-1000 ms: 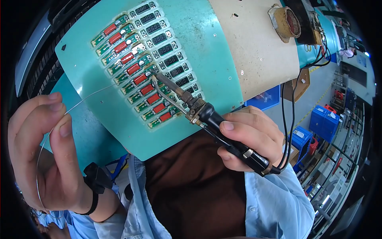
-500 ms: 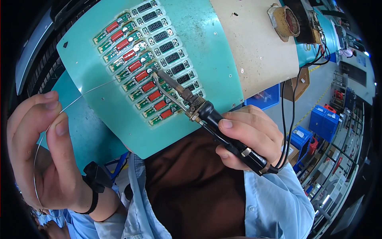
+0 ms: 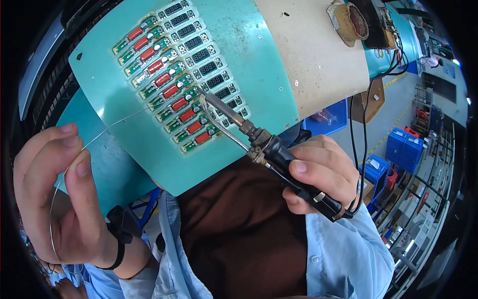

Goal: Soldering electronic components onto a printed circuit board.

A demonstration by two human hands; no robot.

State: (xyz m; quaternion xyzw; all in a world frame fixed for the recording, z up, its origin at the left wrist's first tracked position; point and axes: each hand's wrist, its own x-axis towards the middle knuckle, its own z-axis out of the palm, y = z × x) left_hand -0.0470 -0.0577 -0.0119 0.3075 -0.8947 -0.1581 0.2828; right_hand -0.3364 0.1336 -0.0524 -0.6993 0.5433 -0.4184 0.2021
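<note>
My left hand (image 3: 69, 199) is closed, pinching a thin silver solder wire (image 3: 117, 122) between thumb and fingers. The wire bows through the palm and runs right to the left edge of the circuit boards (image 3: 163, 78); its far end is hard to make out. My right hand (image 3: 326, 172) grips the black handle of a soldering iron (image 3: 281, 154) with a thin metal tube alongside its shaft. The iron's tip is over the lower-middle boards, between the red components and the black digit displays; whether it touches cannot be told. The boards lie in a slanted row on a green sheet (image 3: 249, 65).
A beige surface (image 3: 303, 50) adjoins the green sheet at right, with a crusted round holder (image 3: 351, 22) at its far end. Black cables (image 3: 352, 129) hang beside my right hand. Blue crates (image 3: 404, 148) and a shelf rack (image 3: 423, 199) stand beyond at right.
My right hand and the iron have moved a little right and toward me, the tip shifting along the boards. My left hand has shifted slightly right, still pinching the wire.
</note>
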